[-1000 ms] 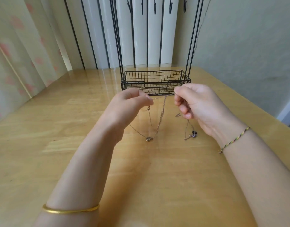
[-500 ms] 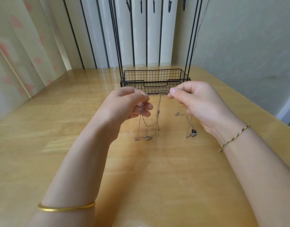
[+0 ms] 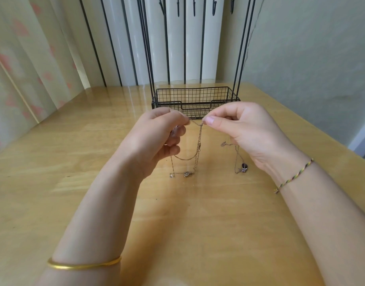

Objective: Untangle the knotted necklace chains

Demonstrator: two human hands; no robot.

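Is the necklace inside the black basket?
No, the necklace chains hang from the left hand and right hand, in front of the wire basket.

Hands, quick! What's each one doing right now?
Left hand: closed, pinching the necklace chains.
Right hand: closed, pinching the same necklace chains.

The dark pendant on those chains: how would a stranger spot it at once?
Start at the black wire basket on the wooden table. In front of it, chains hang from two hands; follow the strand under the right hand down to its low end. The dark pendant there contrasts with the pale silver pendant nearer the left hand.
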